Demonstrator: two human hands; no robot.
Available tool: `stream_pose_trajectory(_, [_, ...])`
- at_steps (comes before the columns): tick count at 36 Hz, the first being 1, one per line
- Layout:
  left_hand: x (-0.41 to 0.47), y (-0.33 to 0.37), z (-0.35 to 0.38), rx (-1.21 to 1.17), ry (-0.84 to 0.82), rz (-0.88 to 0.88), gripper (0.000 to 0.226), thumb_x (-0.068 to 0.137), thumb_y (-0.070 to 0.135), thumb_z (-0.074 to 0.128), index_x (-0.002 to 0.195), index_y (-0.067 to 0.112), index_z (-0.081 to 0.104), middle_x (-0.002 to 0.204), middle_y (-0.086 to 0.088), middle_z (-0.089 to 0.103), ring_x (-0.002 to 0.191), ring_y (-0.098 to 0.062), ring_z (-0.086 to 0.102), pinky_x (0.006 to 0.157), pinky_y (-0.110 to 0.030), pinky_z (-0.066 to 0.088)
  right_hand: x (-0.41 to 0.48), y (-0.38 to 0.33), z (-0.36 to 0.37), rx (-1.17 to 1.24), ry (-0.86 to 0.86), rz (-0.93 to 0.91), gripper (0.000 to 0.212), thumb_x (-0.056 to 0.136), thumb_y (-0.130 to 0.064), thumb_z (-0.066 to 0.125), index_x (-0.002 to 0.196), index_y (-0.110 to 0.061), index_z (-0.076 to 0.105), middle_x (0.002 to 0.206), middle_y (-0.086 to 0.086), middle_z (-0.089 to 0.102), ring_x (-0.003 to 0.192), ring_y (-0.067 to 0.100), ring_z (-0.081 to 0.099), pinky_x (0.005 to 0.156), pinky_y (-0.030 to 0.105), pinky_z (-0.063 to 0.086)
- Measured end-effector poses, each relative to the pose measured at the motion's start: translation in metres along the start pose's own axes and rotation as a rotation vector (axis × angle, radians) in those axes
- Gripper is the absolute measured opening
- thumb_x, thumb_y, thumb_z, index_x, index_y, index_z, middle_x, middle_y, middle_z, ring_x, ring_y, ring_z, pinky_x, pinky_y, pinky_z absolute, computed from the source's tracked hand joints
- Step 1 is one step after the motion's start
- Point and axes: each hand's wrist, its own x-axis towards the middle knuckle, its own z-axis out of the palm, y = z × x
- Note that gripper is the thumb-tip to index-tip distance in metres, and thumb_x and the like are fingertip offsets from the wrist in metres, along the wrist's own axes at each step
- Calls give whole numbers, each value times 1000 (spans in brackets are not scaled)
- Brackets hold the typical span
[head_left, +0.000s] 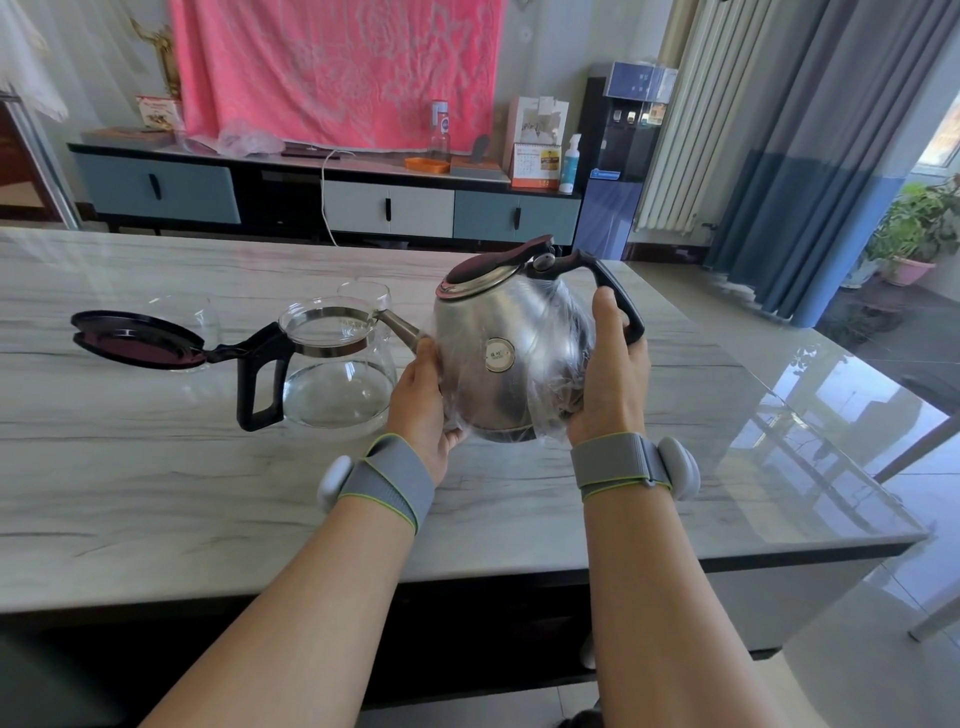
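A steel kettle (498, 343) wrapped in clear plastic film, with a dark lid and black handle, is tilted between both hands above the marble table (156, 493). My left hand (423, 400) grips its left side just below the spout. My right hand (615, 374) holds its right side beside the handle. Left of the kettle stands a glass pot (337, 379) holding some water, its black hinged lid (137, 338) flipped open to the left. The kettle's spout points over the pot's rim.
Two clear glasses (363, 293) (182, 312) stand behind the pot. The table's right edge drops to a glossy floor. A low cabinet (332, 197) with a pink cloth above it, a water dispenser (623, 156) and curtains line the far wall.
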Motion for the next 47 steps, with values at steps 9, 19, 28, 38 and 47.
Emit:
stream_pose_trajectory(9, [1,0,-1,-4,-4,1,29,100,58,47,102,34,63,111,6,69,100,-17,64,94,-50,53,2,1,-1,5,10,-5,37,79,-58,74,95,-27,63,95,-6,61,94,16,61,110,51,53])
stream_pose_trajectory(19, [1,0,-1,-9,-3,-1,29,100,57,48,105,33,63,110,5,69,101,-18,64,93,-50,54,1,0,0,7,5,3,39,79,-58,75,99,-25,66,99,-5,63,98,18,63,110,54,53])
stream_pose_trajectory(28, [0,0,-1,-9,-6,-4,30,99,58,48,108,33,62,110,5,69,99,-16,64,87,-46,55,-1,-1,0,9,12,4,34,81,-57,75,98,-29,66,101,-4,65,100,19,64,109,53,54])
stream_pose_trajectory(38, [1,-1,0,-9,-3,-3,31,99,59,48,110,33,63,112,6,69,100,-16,64,94,-49,53,0,-2,0,4,10,8,30,87,-53,74,89,-26,60,88,-6,56,88,17,56,102,49,56])
stream_pose_trajectory(47, [1,0,0,-9,5,-7,32,99,59,48,109,33,63,109,5,69,99,-17,64,94,-50,53,-1,-3,1,8,24,-8,32,84,-56,74,86,-27,60,87,-8,56,90,17,57,107,51,53])
